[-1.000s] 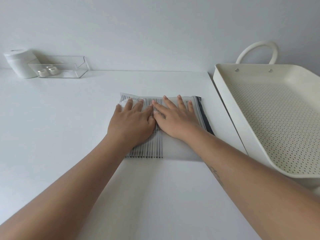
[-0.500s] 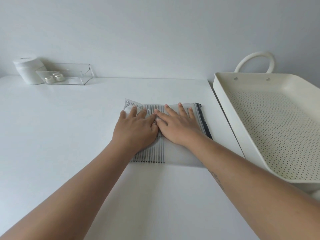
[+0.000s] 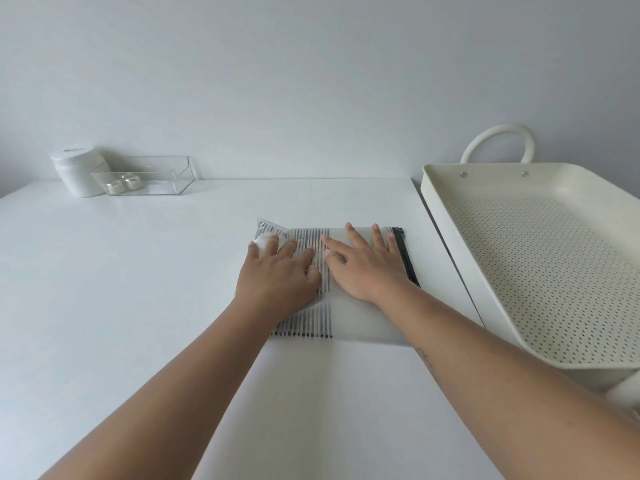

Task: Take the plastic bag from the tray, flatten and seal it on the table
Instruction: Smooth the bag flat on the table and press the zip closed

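1. The plastic bag (image 3: 349, 317) lay on the table (image 3: 138, 306), beside the tray (image 3: 450, 216)
2. The left hand (image 3: 277, 280) and right hand (image 3: 363, 268) pressed it, fingers spread
3. It looked thin, light and slippery; the dark zip edge (image 3: 403, 252) seemed best to pinch

place: looking like a plain home or studio worktop | evidence: white table (image 3: 138, 271) sitting against a bare wall (image 3: 311, 81) | clear organiser box (image 3: 149, 176) resting at the table's far-left corner | perforated cream tray (image 3: 540, 271) lying beside the table's right edge
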A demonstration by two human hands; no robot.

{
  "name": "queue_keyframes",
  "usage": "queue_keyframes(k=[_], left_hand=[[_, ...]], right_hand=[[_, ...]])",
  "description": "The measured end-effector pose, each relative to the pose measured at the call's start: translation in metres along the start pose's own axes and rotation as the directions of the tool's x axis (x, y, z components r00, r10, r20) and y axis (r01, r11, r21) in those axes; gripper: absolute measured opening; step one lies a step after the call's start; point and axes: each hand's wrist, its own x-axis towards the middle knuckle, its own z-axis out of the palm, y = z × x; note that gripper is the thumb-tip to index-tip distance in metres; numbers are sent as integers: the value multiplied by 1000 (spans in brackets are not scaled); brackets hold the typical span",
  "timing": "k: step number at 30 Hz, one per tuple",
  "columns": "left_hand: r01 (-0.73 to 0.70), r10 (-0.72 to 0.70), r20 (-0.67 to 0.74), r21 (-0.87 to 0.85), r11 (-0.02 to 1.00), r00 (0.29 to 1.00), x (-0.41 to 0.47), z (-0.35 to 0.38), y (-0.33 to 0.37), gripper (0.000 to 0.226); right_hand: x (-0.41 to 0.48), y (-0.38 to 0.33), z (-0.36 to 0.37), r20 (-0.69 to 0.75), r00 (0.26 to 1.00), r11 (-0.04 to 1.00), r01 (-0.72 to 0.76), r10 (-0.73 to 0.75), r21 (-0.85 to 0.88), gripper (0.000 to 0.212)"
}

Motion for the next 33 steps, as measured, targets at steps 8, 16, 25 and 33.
queue_keyframes(k=[8, 16, 25, 33], left_hand=[[-21, 21, -24, 18, 1000, 999, -3, 3, 3, 60], [-13, 13, -16, 28, 1000, 1000, -7, 0, 4, 58], [-12, 12, 5, -21, 1000, 1000, -9, 6, 1, 58], [10, -8, 33, -42, 999, 999, -6, 5, 2, 59]], right_hand=[[-7, 45, -11, 3, 979, 976, -203, 204, -81, 61], [9, 23, -49, -171, 965, 979, -203, 198, -12, 59], [7, -9, 4, 72, 990, 993, 121, -120, 0, 51], [6, 0, 5, -5, 998, 997, 70, -70, -21, 56]])
